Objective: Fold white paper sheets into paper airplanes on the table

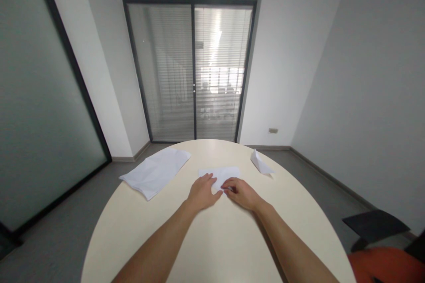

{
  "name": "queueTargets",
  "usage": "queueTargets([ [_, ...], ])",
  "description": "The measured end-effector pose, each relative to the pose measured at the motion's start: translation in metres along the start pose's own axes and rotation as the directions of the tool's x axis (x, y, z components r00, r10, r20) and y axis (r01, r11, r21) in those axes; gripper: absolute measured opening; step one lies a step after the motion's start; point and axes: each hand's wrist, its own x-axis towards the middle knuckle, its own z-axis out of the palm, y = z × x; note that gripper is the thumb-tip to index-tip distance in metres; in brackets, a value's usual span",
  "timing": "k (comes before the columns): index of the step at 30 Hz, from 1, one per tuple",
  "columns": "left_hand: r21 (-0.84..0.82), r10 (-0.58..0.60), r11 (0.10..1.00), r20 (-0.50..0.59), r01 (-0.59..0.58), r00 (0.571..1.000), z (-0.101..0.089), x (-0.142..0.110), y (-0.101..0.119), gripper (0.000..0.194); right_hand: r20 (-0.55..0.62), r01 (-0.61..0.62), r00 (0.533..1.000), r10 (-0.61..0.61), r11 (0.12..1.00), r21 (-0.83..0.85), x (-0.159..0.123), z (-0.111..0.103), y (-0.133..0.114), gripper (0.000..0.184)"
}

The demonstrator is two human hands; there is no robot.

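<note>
A small white sheet of paper lies on the round table in front of me, its near part narrowing toward my hands. My left hand rests on its left side, fingers stretched out flat and thumb reaching toward the near tip. At that tip, my right hand has its thumb and index finger pinched together on the paper's near edge. Part of the paper is hidden under both hands, so I cannot tell exactly how it is folded.
The cream round table carries several larger white sheets at its left edge and a folded paper piece, like a paper plane, at the right. A red and black chair stands at the lower right. Beyond is a glass door.
</note>
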Motion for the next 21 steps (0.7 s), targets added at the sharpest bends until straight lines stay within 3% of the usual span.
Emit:
queueTargets([
  [9, -0.032, 0.031, 0.999, -0.001, -0.031, 1.0, 0.0, -0.001, -0.001, 0.058, -0.024, -0.133, 0.991, 0.131, 0.96, -0.245, -0.006, 0.011, 0.016, 0.053],
  [14, -0.067, 0.056, 0.996, -0.016, -0.057, 0.998, 0.003, 0.001, -0.004, 0.048, -0.041, -0.067, 0.997, 0.058, 0.958, -0.278, -0.006, 0.007, 0.011, 0.049],
  [21, -0.135, 0.187, 0.972, -0.035, -0.19, 0.982, -0.001, 0.001, -0.004, 0.041, -0.044, 0.002, 0.999, -0.01, 0.98, -0.197, -0.005, 0.006, 0.009, 0.042],
])
